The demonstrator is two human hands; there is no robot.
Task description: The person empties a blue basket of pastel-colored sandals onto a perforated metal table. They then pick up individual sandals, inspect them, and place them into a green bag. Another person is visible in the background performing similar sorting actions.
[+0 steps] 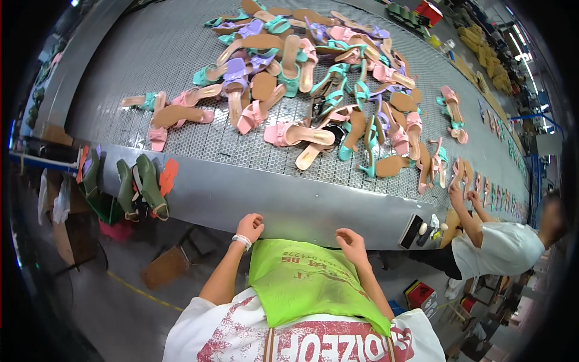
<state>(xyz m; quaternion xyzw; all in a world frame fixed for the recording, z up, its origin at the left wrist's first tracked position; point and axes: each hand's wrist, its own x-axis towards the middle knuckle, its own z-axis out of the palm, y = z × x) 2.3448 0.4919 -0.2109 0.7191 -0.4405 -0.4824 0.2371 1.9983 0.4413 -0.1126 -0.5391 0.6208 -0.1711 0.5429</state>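
My left hand (250,227), with a white band on its wrist, is at the front metal edge of the work table (289,202). Its fingers are loosely bent and hold nothing. Farther right along the same edge is my right hand (351,242), also without anything in it, thumb and fingers a little apart. A bright green apron (307,271) hangs between my forearms. Beyond the edge, a large loose pile of heeled sandals in pink, turquoise and lilac spreads over the perforated surface; a pink sandal (298,135) lies near its front.
Several dark green shoes (149,184) hang over the table's left front edge, beside an orange-red piece (169,175). At the right, a co-worker (494,244) reaches toward sandals in rows. A small tray (412,231) sits at the table's right front. A brown stool (164,267) stands below.
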